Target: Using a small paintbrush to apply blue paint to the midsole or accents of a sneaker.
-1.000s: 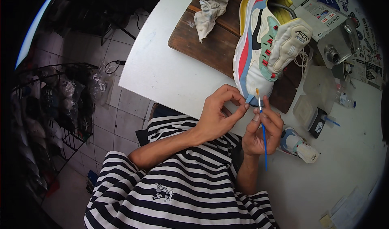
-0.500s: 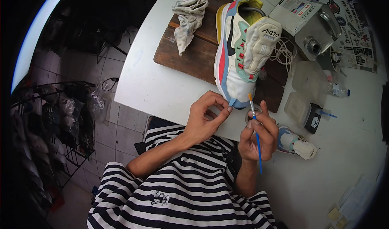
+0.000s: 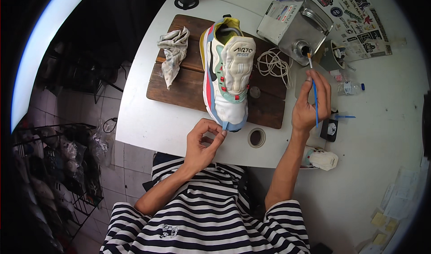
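A white sneaker [image 3: 233, 106] with blue, pink and mint parts lies on a dark wooden board [image 3: 179, 87], its toe pointing at me and its tongue folded forward. At the toe, my left hand [image 3: 201, 145] pinches the blue edge piece between thumb and finger. My right hand [image 3: 311, 102] grips a thin blue paintbrush [image 3: 315, 91] by its handle. The brush's bristle end is at the round mouth of a metal can [image 3: 292, 27]; whether the bristles are inside is hard to make out.
A crumpled stained cloth [image 3: 173, 52] lies on the board's left, and white laces [image 3: 274, 65] are coiled at its right. A round hole [image 3: 257, 138] pierces the white table. Another sneaker [image 3: 322, 159], a plastic bottle [image 3: 351, 88] and a black box [image 3: 330, 128] are at the right.
My right hand has carried the paintbrush from beside the sneaker's toe away to the can's mouth. My left hand keeps its pinch at the toe. The head view has shifted.
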Demonstrator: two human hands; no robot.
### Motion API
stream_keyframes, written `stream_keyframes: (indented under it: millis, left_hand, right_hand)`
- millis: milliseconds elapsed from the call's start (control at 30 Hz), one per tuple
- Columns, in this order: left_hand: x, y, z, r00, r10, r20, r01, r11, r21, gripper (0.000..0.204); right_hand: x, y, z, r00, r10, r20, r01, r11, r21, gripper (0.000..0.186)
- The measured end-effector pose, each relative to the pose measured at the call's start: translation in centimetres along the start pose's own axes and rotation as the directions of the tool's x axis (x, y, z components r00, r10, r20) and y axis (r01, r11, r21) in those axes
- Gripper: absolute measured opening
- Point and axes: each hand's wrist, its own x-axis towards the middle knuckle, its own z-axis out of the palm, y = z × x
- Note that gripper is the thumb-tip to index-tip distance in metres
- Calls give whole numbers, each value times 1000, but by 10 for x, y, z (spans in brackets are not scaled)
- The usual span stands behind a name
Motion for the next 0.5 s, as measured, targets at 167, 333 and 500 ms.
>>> stream_keyframes:
  millis: [167, 333, 500]
  left_hand:
    - [-2, -1, 0, 1000, -30, -5, 30, 999, -12, 7]
    - [-1, -1, 0, 1000, -21, -8, 21, 1000, -15, 8]
    - [1, 0, 1, 1000, -17, -1, 17, 1000, -4, 8]
  right_hand:
    - [-7, 3, 3, 999, 16, 30, -16, 1000, -7, 22]
    - [-10, 3, -1, 1000, -4, 5, 4, 1000, -22, 23]
    - [-8, 5, 7, 927, 363, -94, -281, 839, 466, 20]
